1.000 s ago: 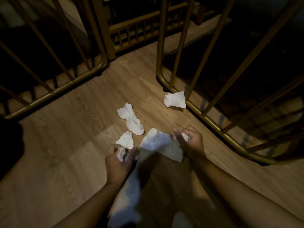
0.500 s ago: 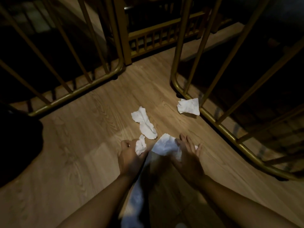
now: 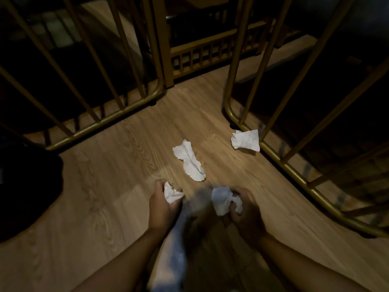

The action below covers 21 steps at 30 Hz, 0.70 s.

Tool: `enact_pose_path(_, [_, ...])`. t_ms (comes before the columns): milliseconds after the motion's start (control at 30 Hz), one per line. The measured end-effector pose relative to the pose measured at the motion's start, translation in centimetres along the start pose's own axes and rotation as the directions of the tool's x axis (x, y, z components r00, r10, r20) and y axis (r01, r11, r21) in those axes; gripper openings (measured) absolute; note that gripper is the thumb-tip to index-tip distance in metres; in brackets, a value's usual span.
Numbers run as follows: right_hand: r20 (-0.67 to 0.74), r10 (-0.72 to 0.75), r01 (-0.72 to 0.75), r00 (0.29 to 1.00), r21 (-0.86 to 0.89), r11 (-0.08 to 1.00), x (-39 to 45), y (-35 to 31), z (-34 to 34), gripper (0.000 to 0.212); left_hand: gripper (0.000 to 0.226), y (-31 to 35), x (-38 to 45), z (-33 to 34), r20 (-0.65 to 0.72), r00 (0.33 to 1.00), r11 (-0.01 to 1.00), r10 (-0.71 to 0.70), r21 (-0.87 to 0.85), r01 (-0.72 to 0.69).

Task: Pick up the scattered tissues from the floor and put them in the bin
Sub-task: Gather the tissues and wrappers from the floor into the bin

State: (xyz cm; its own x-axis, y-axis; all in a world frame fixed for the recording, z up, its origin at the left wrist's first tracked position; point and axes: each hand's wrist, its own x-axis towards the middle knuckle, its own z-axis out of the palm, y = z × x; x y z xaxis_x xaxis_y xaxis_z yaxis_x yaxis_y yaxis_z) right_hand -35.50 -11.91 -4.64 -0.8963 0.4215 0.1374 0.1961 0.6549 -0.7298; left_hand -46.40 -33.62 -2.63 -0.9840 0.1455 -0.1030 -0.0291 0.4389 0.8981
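My left hand is closed around a crumpled white tissue just above the wooden floor. To its right, my right hand grips a larger bunched tissue. A long twisted tissue lies on the floor just beyond both hands. Another crumpled tissue rests farther right, against the foot of a gold railing. No bin shows in the head view.
Gold metal railings stand at the left and the right, with a wooden post between them at the back. A dark bulky shape sits at the left edge. A pale blurred patch shows between my forearms.
My left hand gathered the small tissue off the floor. My right hand closed on the large flat tissue and bunched it up. The view has shifted, so the floor tissues appear farther right.
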Motion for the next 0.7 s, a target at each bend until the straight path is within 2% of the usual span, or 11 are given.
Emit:
enact_pose_path(67, [-0.01,0.004,-0.004,1.0,0.031,1.0,1.5,-0.7,-0.7,0.036,0.039,1.7,0.8,0.3,-0.009,1.0,0.998,0.009,-0.057,-0.01])
enact_pose_path(133, [-0.02,-0.028,0.029,0.999,0.063,0.998,3.3,-1.4,-1.7,0.027,0.021,3.4,1.5,0.8,-0.052,0.999,0.992,0.012,-0.128,-0.019])
enact_pose_path(200, [-0.042,0.02,-0.015,0.999,0.117,0.993,5.5,-1.8,-2.7,0.016,0.031,4.8,2.4,1.4,-0.118,0.993,0.972,-0.029,-0.234,0.001])
enact_pose_path(267, [-0.112,0.076,-0.071,0.991,0.044,0.997,8.0,-2.2,-3.9,0.016,0.03,5.8,3.6,2.0,-0.143,0.988,0.947,-0.065,-0.32,0.016])
enact_pose_path(333, [-0.155,0.065,-0.067,0.986,-0.013,0.998,10.5,-2.1,-4.6,0.013,0.032,6.6,5.1,2.4,-0.125,0.99,0.943,-0.061,-0.331,0.016])
enact_pose_path(400, [-0.143,0.056,-0.061,0.988,-0.028,0.998,12.8,-1.9,-4.7,0.011,0.038,6.9,6.6,3.0,-0.098,0.995,0.967,0.001,-0.254,-0.026])
enact_pose_path(500, [-0.117,0.069,-0.089,0.991,-0.182,0.979,15.9,-1.5,-4.1,0.031,0.025,6.2,8.1,4.4,-0.105,0.989,0.992,0.106,-0.058,-0.113])
enact_pose_path(567, [-0.103,0.092,-0.117,0.99,-0.277,0.954,17.2,-1.4,-3.2,0.042,0.029,5.6,8.4,5.5,-0.068,0.986,0.984,0.153,0.104,-0.145])
enact_pose_path(633, [-0.067,0.12,-0.135,0.991,-0.325,0.936,18.2,-0.7,-2.2,0.046,0.035,5.0,8.8,6.3,0.039,0.989,0.97,0.143,0.195,-0.148])
enact_pose_path(700, [0.047,0.147,-0.118,0.988,-0.382,0.917,18.8,0.5,-1.4,0.057,0.053,3.6,8.9,7.0,0.219,0.974,0.958,0.049,0.267,-0.108])
